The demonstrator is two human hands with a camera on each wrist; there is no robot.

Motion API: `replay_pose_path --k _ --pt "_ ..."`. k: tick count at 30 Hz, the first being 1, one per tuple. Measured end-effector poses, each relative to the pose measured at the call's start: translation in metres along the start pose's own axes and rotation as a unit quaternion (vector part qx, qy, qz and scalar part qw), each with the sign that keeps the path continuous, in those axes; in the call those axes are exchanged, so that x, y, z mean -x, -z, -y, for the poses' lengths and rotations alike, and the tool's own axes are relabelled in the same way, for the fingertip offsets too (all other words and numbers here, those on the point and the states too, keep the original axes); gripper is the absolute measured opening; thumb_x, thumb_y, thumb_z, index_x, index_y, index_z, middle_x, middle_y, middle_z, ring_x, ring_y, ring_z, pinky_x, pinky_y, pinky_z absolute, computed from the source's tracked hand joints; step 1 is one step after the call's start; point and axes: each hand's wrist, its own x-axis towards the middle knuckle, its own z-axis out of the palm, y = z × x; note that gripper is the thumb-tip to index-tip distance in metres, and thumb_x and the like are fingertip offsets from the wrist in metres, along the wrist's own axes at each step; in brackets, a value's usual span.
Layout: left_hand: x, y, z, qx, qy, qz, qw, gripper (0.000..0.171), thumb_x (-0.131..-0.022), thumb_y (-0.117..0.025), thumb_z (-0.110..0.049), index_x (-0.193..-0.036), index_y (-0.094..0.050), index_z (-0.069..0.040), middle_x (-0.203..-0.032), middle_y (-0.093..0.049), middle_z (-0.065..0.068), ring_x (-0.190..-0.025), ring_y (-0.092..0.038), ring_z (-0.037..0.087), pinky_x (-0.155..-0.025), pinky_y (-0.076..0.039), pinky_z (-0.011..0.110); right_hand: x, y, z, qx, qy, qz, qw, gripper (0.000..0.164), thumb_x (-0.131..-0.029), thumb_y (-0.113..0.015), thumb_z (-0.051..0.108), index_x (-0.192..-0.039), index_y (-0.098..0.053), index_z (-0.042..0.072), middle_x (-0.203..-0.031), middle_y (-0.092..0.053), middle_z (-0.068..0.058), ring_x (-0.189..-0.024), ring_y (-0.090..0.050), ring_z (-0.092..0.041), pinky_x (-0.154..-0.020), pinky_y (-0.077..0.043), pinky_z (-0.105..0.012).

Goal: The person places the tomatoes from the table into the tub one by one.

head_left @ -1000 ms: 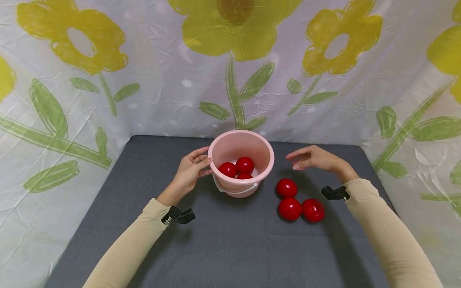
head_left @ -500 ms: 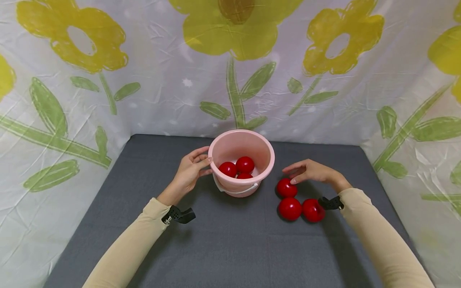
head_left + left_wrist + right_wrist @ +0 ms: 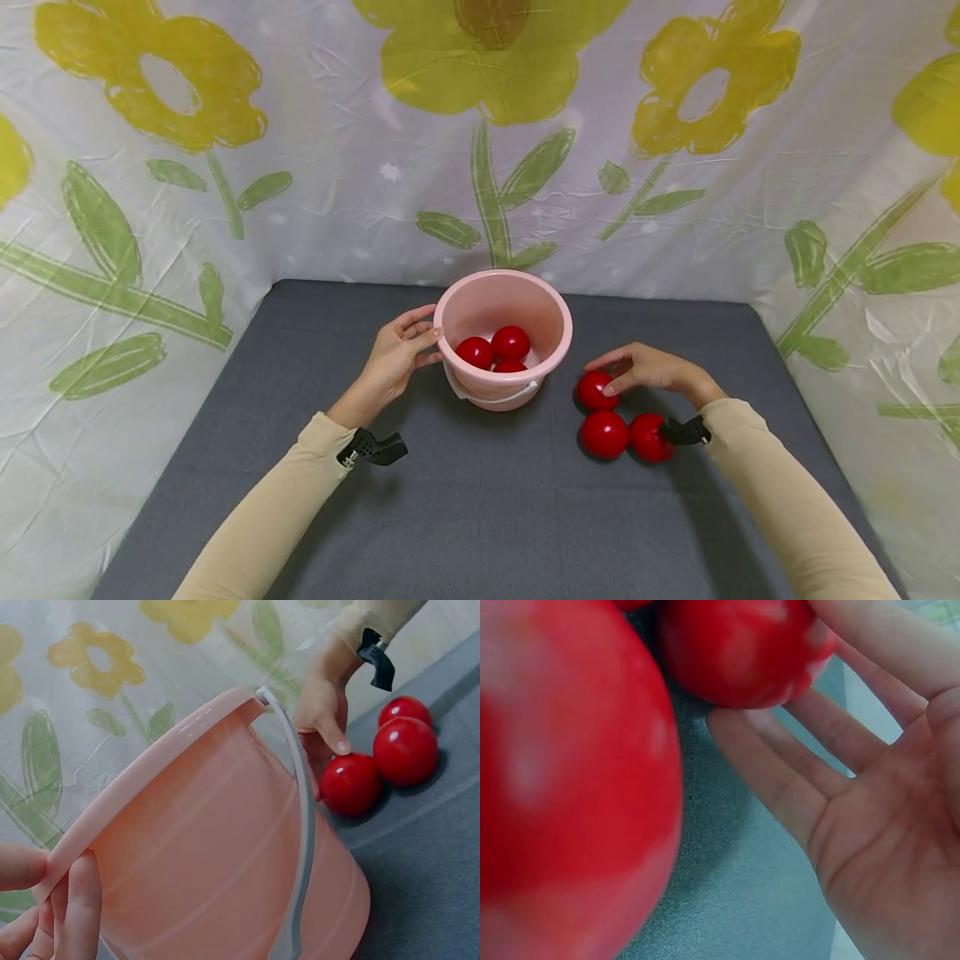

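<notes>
A pink bucket (image 3: 487,387) with a pale handle (image 3: 301,825) stands in the middle of the table. Three red balls (image 3: 511,342) show inside it. My left hand (image 3: 390,358) pinches the bucket's rim at its left side, thumb over the edge and fingers beneath. To the right of the bucket, my right hand (image 3: 660,367) is round the farthest of three loose red balls (image 3: 592,392). Its thumb lies on the ball's near side, and the fingers reach behind and under it in the right wrist view. That ball rests on the cloth.
Two more red balls (image 3: 604,435) lie close together just nearer than the gripped one; the right wrist's black camera mount (image 3: 686,431) overlaps one of them. Dark grey cloth (image 3: 480,517) covers the table. A flower-printed curtain (image 3: 322,167) hangs at the back and sides.
My right hand has come down and slightly left from above the table onto the farthest loose ball, and its fingers have closed in round it. The left hand and bucket have stayed put.
</notes>
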Motion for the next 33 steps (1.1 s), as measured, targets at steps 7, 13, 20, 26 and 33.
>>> replay_pose_path --k 7,13,20,26,33 --pt "-0.001 -0.001 0.000 0.000 0.001 -0.003 1.0000 0.054 -0.094 -0.064 -0.003 -0.145 -0.046 -0.006 -0.098 -0.060 0.000 -0.079 -0.065 0.005 -0.067 -0.062 0.022 0.002 0.001 0.002 -0.004 -0.004 -0.009 1.000 0.054 -0.085 -0.078 0.022 -0.135 -0.061 0.010 -0.135 -0.063 -0.012 -0.123 -0.061 -0.030 -0.098 -0.053 -0.031" --pt "-0.001 0.000 0.000 0.002 0.002 -0.004 1.0000 0.054 -0.094 -0.064 -0.003 -0.145 -0.046 -0.006 -0.098 -0.060 0.000 -0.079 -0.065 0.005 -0.067 -0.062 0.021 0.006 0.009 0.009 0.001 0.002 -0.018 1.000 0.055 -0.085 -0.078 0.020 -0.136 -0.060 0.006 -0.135 -0.063 -0.015 -0.121 -0.061 -0.032 -0.091 -0.056 -0.027" --pt "-0.001 0.000 0.000 0.000 0.004 -0.007 1.0000 0.054 -0.094 -0.065 -0.004 -0.145 -0.046 -0.006 -0.098 -0.060 -0.001 -0.079 -0.065 0.005 -0.067 -0.062 0.021 0.011 0.029 0.026 0.007 0.001 -0.029 1.000 0.058 -0.085 -0.078 0.020 -0.137 -0.058 0.005 -0.135 -0.063 -0.016 -0.118 -0.063 -0.032 -0.089 -0.057 -0.027" --pt "-0.001 0.000 0.001 0.000 0.006 -0.007 1.0000 0.054 -0.094 -0.065 -0.003 -0.145 -0.046 -0.006 -0.098 -0.060 0.000 -0.079 -0.065 0.005 -0.067 -0.062 0.022 0.015 0.046 0.047 0.020 -0.009 -0.035 0.999 0.056 -0.086 -0.078 0.022 -0.137 -0.059 0.009 -0.131 -0.065 -0.015 -0.113 -0.065 -0.026 -0.091 -0.058 -0.034" --pt "-0.002 0.000 0.001 -0.001 0.006 -0.006 1.0000 0.053 -0.095 -0.064 -0.004 -0.145 -0.046 -0.006 -0.098 -0.060 0.000 -0.079 -0.066 0.005 -0.067 -0.062 0.021 0.018 0.070 0.086 0.032 -0.016 -0.053 0.998 0.057 -0.088 -0.075 0.022 -0.140 -0.056 0.011 -0.136 -0.062 -0.016 -0.117 -0.063 -0.024 -0.089 -0.058 -0.031"
